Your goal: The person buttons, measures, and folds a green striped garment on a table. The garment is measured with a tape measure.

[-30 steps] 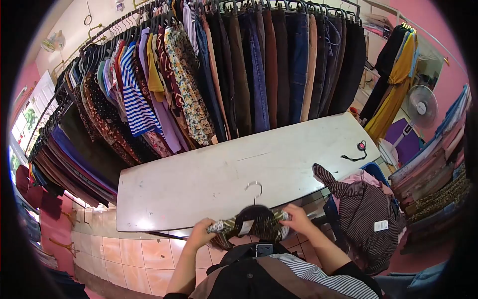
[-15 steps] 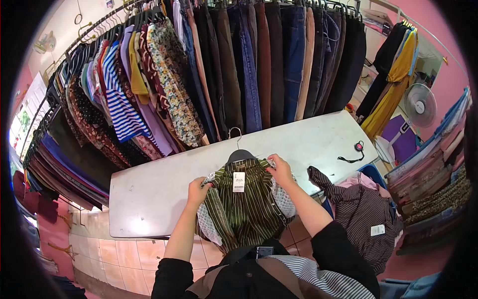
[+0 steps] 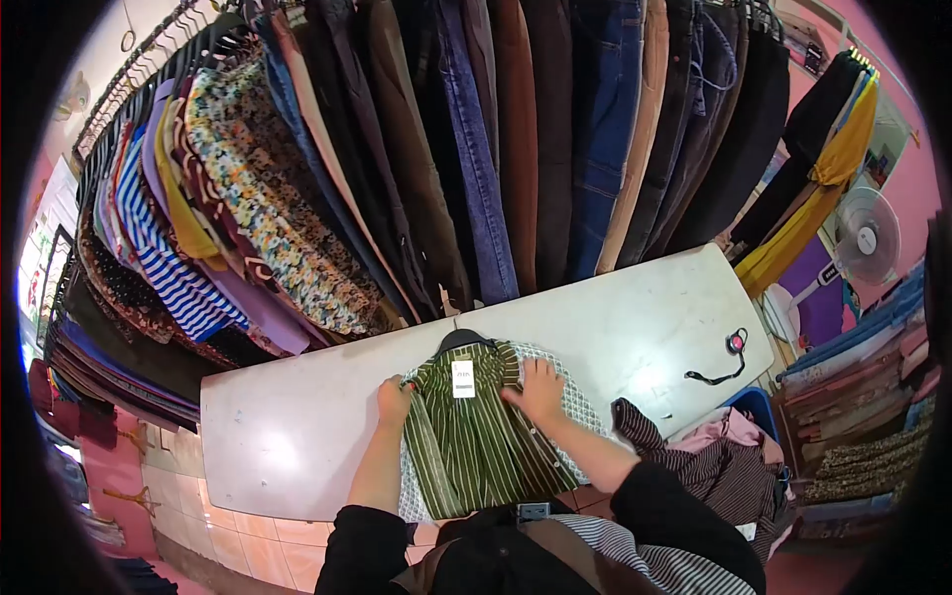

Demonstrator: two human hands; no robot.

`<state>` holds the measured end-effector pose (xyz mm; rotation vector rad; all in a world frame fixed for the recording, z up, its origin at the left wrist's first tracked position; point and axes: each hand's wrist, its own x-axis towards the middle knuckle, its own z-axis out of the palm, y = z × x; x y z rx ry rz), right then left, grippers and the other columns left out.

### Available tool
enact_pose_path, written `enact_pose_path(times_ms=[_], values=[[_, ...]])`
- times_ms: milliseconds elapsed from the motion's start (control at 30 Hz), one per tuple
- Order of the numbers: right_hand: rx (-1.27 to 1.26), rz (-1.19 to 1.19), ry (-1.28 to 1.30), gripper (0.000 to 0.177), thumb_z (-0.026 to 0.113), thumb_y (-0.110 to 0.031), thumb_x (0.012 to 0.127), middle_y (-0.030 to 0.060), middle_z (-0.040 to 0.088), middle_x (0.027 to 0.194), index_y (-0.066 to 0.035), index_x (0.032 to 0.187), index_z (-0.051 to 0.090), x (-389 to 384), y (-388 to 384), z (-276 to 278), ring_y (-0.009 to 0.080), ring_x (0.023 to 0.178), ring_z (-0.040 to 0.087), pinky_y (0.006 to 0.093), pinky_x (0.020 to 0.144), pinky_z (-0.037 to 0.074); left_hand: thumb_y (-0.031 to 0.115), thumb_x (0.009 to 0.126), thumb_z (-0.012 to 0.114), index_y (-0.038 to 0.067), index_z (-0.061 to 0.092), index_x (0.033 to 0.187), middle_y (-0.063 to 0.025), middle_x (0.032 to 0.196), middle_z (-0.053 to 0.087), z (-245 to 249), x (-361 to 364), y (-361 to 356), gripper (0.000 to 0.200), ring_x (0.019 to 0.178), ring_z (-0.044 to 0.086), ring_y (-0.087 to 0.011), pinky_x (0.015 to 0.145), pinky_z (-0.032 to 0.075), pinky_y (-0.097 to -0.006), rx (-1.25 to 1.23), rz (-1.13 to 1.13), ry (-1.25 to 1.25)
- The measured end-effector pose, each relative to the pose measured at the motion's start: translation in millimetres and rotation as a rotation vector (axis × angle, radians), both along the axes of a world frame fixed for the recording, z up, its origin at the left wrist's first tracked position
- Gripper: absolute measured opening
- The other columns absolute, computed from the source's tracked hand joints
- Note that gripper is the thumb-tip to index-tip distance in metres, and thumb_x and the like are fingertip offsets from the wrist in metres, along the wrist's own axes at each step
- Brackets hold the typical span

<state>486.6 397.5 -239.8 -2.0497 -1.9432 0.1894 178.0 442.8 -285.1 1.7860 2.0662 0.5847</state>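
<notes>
A green striped shirt [image 3: 476,446] with pale patterned sleeves lies on the white table [image 3: 288,416], its lower part hanging toward my body. It is on a dark hanger [image 3: 464,339], whose top points to the clothes rack. A white tag [image 3: 463,379] hangs at the collar. My left hand [image 3: 394,401] is closed on the shirt's left shoulder edge. On the right shoulder, my right hand [image 3: 537,393] rests with its fingers spread over the cloth, thumb pointing inward.
Trousers [image 3: 516,149] and patterned tops [image 3: 268,188] hang along the table's far side. A black strap with a round red-centred piece [image 3: 735,343] lies on the table's right. Dark striped clothing [image 3: 729,486] covers a blue basket [image 3: 752,405] at right. Beyond stands a fan [image 3: 867,240].
The shirt has moved from being held up by both hands to lying spread on the table. My right hand has gone from gripping its shoulder to lying open. The view has shifted too.
</notes>
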Motion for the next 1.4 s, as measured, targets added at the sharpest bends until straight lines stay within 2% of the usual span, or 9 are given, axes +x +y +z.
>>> enact_pose_path(times_ms=[267,467,600,767,933,1100,1133,1200,1400], values=[[0.056,-0.086,0.557,0.02,0.067,-0.017,0.081,0.018,0.059,0.063,0.001,0.081,0.06,80.3,51.0,-41.7,0.034,0.061,0.061,0.0407,0.058,0.047,0.012,0.077,0.072,0.001,0.061,0.099,-0.023,0.094,0.064,1.2,-3.0,30.3,0.027,0.09,0.061,-0.0405,0.078,0.048,-0.0443,0.046,0.03,-0.001],[-0.057,-0.126,0.451,0.023,0.074,-0.02,0.076,0.0156,0.065,0.086,-0.007,0.09,0.062,129.6,96.9,-69.6,0.0338,0.084,0.063,0.0424,0.073,0.05,0.009,0.073,0.073,0.001,0.062,0.094,-0.0192,0.095,0.06,-2.6,11.0,39.9,0.026,0.093,0.056,-0.0393,0.084,0.045,-0.0439,0.093,-0.018,0.086],[-0.005,-0.099,0.513,0.033,0.074,-0.021,0.074,0.0148,0.059,0.098,-0.01,0.102,0.061,151.8,85.6,-52.5,0.0315,0.088,0.06,0.0404,0.078,0.049,0.021,0.071,0.076,0.002,0.055,0.109,-0.017,0.108,0.054,23.1,31.9,17.1,0.048,0.104,0.05,-0.0369,0.088,0.04,-0.0475,0.187,0.094,0.238],[0.057,-0.634,0.152,0.042,0.07,-0.023,0.077,0.0165,0.055,0.114,-0.009,0.114,0.056,298.8,53.3,-45.3,0.0354,0.107,0.053,0.0477,0.089,0.046,0.023,0.078,0.071,-0.005,0.051,0.112,-0.022,0.114,0.054,20.1,34.4,-28.8,0.049,0.111,0.049,-0.0407,0.093,0.038,-0.0503,0.141,0.057,0.275],[0.062,-0.997,-0.073,0.053,0.064,-0.021,0.082,0.0215,0.042,0.139,-0.012,0.132,0.048,452.8,3.3,-55.9,0.0365,0.129,0.04,0.0475,0.1,0.041,0.009,0.086,0.059,-0.004,0.055,0.1,-0.0215,0.091,0.061,3.2,4.7,-13.9,0.02,0.086,0.059,-0.0376,0.079,0.046,-0.0415,0.048,0.065,-0.097],[0.144,-0.78,-0.139,0.051,0.059,-0.005,0.077,0.0205,0.054,0.128,-0.004,0.128,0.051,541.2,-30.9,-134.3,0.0407,0.113,0.053,0.0449,0.101,0.041,0.006,0.089,0.05,0.0,0.058,0.094,-0.014,0.076,0.06,-19.5,-54.7,1.0,0.011,0.069,0.053,-0.021,0.066,0.045,-0.0333,0.039,0.24,-0.197],[-0.042,-0.922,-0.036,0.05,0.063,-0.007,0.075,0.0194,0.056,0.122,-0.002,0.124,0.053,532.3,-27.8,-119.0,0.0399,0.107,0.055,0.046,0.098,0.042,0.006,0.089,0.046,0.0,0.059,0.096,-0.0149,0.081,0.062,-6.5,-48.5,2.0,0.015,0.075,0.056,-0.0217,0.07,0.046,-0.0338,0.014,0.244,-0.36],[-0.202,-0.932,-0.241,0.046,0.071,-0.017,0.072,0.0212,0.059,0.112,-0.002,0.114,0.057,483.3,-11.0,-57.2,0.0369,0.1,0.059,0.0463,0.084,0.05,0.006,0.09,0.043,0.0,0.06,0.095,-0.0187,0.085,0.064,2.9,-42.5,10.4,0.018,0.08,0.06,-0.0268,0.073,0.047,-0.0368,0.066,0.296,-0.173],[0.036,-0.657,0.267,0.037,0.07,-0.019,0.072,0.0142,0.063,0.098,-0.001,0.103,0.062,424.3,24.5,-32.6,0.0249,0.086,0.062,0.038,0.073,0.051,0.01,0.089,0.054,-0.001,0.06,0.098,-0.0209,0.092,0.062,33.8,-49.6,61.0,0.015,0.087,0.06,-0.0392,0.079,0.047,-0.0452,0.22,0.159,0.096]])
